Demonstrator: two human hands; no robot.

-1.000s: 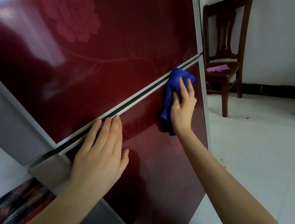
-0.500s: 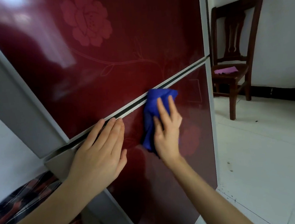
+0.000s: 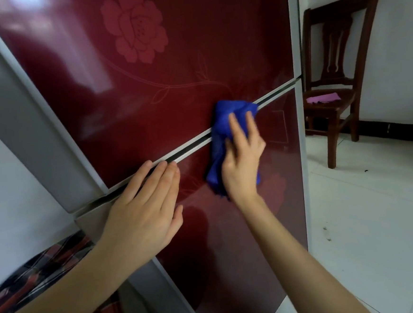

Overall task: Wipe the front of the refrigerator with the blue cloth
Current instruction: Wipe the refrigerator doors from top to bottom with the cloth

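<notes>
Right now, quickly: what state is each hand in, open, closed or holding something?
Left hand: open, lying flat on the refrigerator.
Right hand: open, straight fingers pressing the blue cloth against the refrigerator.

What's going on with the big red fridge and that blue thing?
A person is cleaning the refrigerator. Their right hand presses a blue cloth flat against the shiny red front, right over the gap between the upper and lower doors. Their left hand rests flat on the lower door, its fingers reaching that same gap. Off to the side stands a wooden chair with a pink cloth on its seat.
</notes>
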